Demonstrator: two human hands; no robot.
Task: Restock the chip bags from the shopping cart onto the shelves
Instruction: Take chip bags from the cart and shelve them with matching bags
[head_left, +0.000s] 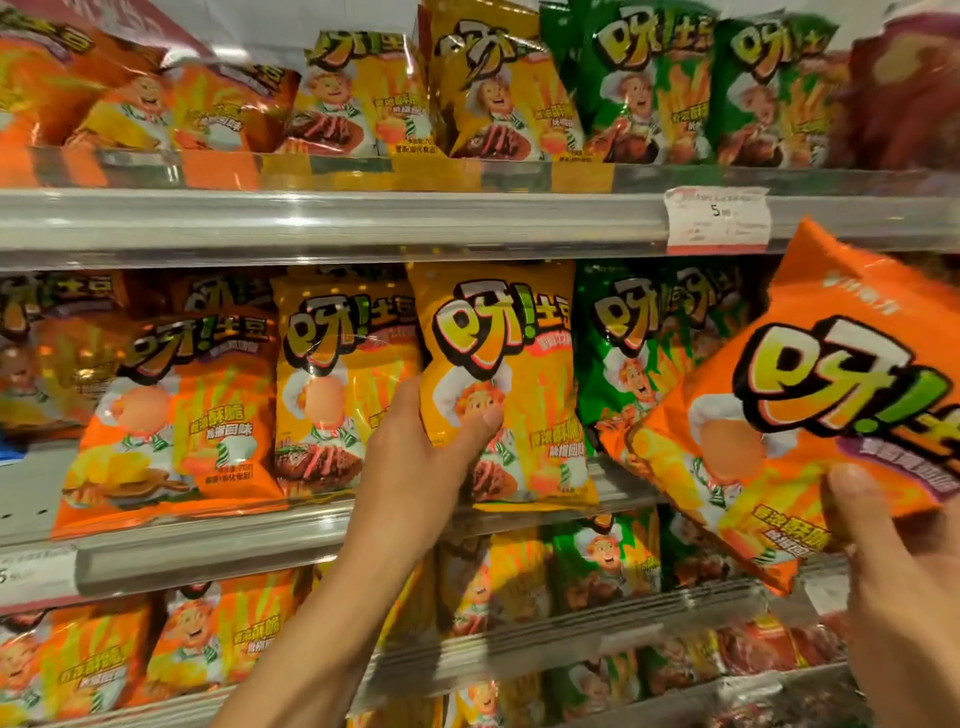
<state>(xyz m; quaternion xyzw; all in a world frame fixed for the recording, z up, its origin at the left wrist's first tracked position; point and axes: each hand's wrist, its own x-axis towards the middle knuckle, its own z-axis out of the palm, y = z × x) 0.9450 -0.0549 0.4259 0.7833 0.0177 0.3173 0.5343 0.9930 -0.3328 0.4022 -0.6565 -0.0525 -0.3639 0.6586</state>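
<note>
Left hand (426, 457) gripping a yellow chip bag (506, 384) at its lower left edge, thumb across the front. Bag upright at the front lip of the middle shelf (208, 545), between another yellow bag (332, 384) to its left and green bags (634, 358) to its right. Right of the green bags and partly over them, an orange chip bag (810, 410), tilted, pinched at its lower edge by the right hand (904, 587), thumb on the front. Above the orange bag, a white price tag (718, 218) on the upper shelf rail (363, 223).

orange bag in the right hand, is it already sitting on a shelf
No, the orange bag is held tilted in the air by the right hand, in front of the shelves.
</note>
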